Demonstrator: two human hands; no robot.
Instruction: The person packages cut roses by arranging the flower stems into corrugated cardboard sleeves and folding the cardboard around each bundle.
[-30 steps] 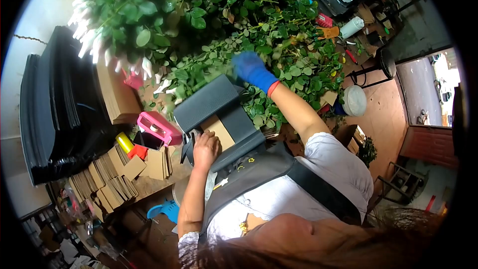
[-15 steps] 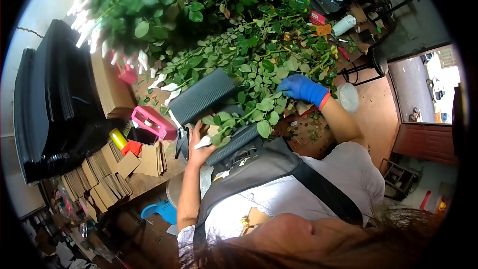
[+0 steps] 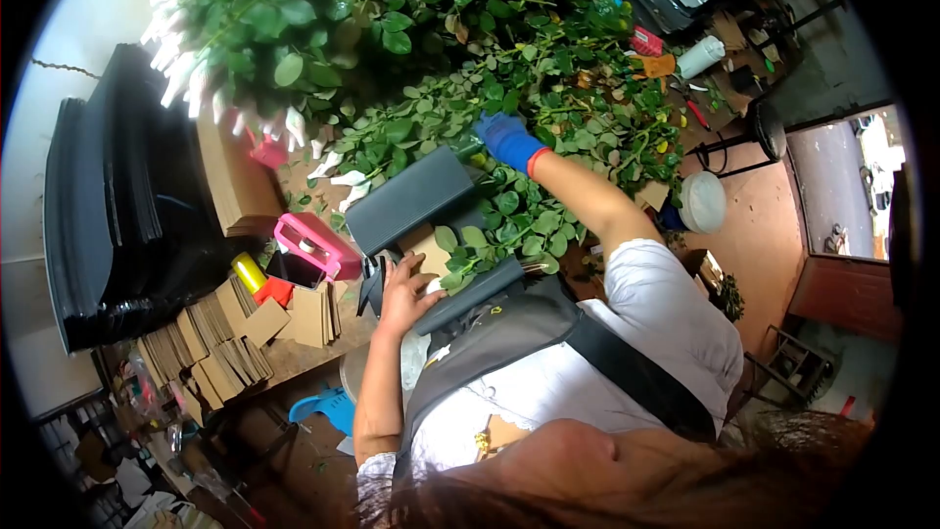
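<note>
My bare left hand (image 3: 403, 296) lies at the end of a folded dark ribbed wrapper (image 3: 409, 198), with its fingers spread. Beside its thumb and forefinger is a white-covered rose head (image 3: 434, 286), partly hidden. Rose leaves (image 3: 524, 232) extend to the right inside the wrapper, and a piece of brown cardboard (image 3: 428, 250) shows between its flaps. My right hand (image 3: 511, 142), in a blue glove, reaches among leafy rose stems (image 3: 431, 103) beyond the wrapper. Its fingertips are blurred against the leaves, and I cannot tell whether they grip a stem.
More roses with white-covered heads (image 3: 181, 59) are heaped at the upper left. A pink tool (image 3: 318, 247), a phone (image 3: 296, 271), a yellow roll (image 3: 249, 273) and cardboard pieces (image 3: 230, 333) lie at the left. Black sheets (image 3: 108, 206) stand behind them. A white bucket (image 3: 703, 203) is at the right.
My gloved right hand has moved left and away from my body, from the leaves beside the wrapper to the stems beyond it. My left hand remains at the wrapper's end.
</note>
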